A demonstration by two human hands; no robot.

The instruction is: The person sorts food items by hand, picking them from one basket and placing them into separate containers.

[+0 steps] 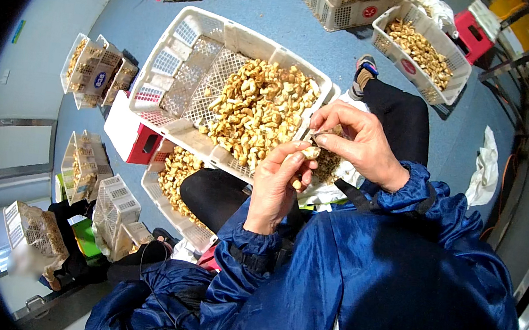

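Note:
My left hand [273,188] is closed round pale cashew nuts. One cashew nut [310,152] shows at the thumb and fingertip, and another peeks out below, between the curled fingers. Close above it, my right hand [366,143] pinches thumb and forefinger together over something small, thin and dark that I cannot make out. Beyond both hands sits a white plastic basket [243,31], tilted in view, with a heap of cashew nuts [261,106] on its right side. Under my hands, brown skin scraps [327,166] lie on a white cloth in my lap.
Beneath the near side of the basket is another crate of cashew nuts [180,172], beside a red and white stool [144,143]. A nut-filled crate [421,56] stands at the far right. More crates [118,211] and another person's legs [138,264] are at the lower left.

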